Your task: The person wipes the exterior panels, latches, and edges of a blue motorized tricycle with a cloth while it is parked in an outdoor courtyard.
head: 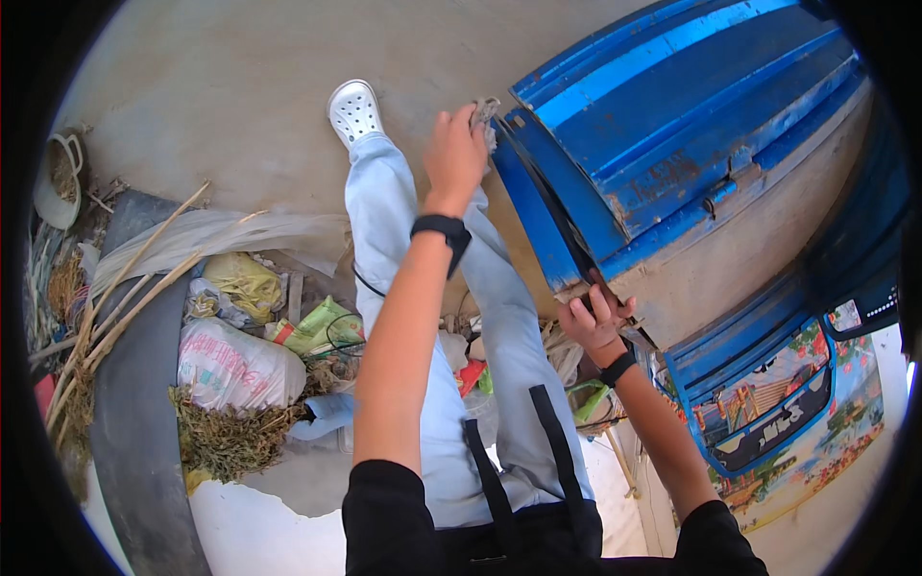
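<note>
My left hand (455, 155), with a black band on the wrist, holds a crumpled grey cloth (487, 114) against the far end of a narrow blue metal panel (529, 209). This panel stands along the end of a blue metal cargo bed (670, 108), with a dark gap between the two. At the panel's near corner, my right hand (596, 322) has its fingers curled around the edge. What its fingertips touch is partly hidden. A rusty latch (713, 198) sits on the side of the cargo bed.
To the left lie a stuffed white sack (241, 366), dried plants (230, 439), long sticks (137, 302) and a dark curved sheet (137, 403). A bucket (61, 183) stands at far left. A blue-framed cab window (771, 396) is at lower right. My white clog (354, 111) rests on the concrete floor (238, 108).
</note>
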The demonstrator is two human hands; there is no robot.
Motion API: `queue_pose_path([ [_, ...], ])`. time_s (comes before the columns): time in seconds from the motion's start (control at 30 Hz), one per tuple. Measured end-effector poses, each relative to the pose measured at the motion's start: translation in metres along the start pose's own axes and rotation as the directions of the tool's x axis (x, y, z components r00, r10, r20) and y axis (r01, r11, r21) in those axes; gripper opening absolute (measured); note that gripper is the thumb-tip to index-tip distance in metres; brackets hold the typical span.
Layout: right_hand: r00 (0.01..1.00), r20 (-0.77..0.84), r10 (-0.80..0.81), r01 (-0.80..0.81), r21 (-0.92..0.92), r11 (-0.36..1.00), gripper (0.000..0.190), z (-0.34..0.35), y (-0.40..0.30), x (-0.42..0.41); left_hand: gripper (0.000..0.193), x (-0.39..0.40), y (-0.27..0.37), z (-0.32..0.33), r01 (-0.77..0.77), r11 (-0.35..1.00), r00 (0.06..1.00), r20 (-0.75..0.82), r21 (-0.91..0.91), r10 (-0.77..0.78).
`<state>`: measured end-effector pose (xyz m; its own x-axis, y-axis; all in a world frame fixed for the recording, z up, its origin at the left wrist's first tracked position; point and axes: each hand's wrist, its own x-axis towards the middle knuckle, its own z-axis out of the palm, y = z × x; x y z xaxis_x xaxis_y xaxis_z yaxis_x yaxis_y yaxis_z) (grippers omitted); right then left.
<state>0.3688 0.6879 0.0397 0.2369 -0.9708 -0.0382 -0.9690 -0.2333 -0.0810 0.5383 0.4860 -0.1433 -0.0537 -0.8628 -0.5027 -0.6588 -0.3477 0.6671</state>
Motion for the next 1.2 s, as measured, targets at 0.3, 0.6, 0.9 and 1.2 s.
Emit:
queue_pose_path([
  [0.3, 1.0, -0.007, 0.011, -0.011, 0.021, 1.0, 0.044, -0.001, 0.002, 0.008, 0.026, 0.037, 0.013, 0.016, -0.331, 0.895, 0.733, 0.679, 0.298, 0.044],
  [0.6, 0.996, -0.078, 0.038, -0.031, 0.084, 0.996, 0.049, 0.0, -0.005, 0.016, 0.027, -0.065, 0.012, -0.069, -0.204, 0.979, 0.715, 0.687, 0.027, 0.13],
  [0.9, 0.982, -0.044, 0.182, -0.164, 0.264, 0.95, 0.043, -0.024, -0.014, 0.035, 0.028, -0.132, 0.014, -0.073, -0.021, 0.986, 0.87, 0.489, 0.164, -0.063],
  [1.2, 0.565, 0.257, 0.784, -0.756, 0.541, 0.368, 0.055, -0.054, -0.141, 0.028, 0.039, -0.138, 0.006, -0.106, 0.091, 0.989, 0.792, 0.594, 0.119, -0.144],
])
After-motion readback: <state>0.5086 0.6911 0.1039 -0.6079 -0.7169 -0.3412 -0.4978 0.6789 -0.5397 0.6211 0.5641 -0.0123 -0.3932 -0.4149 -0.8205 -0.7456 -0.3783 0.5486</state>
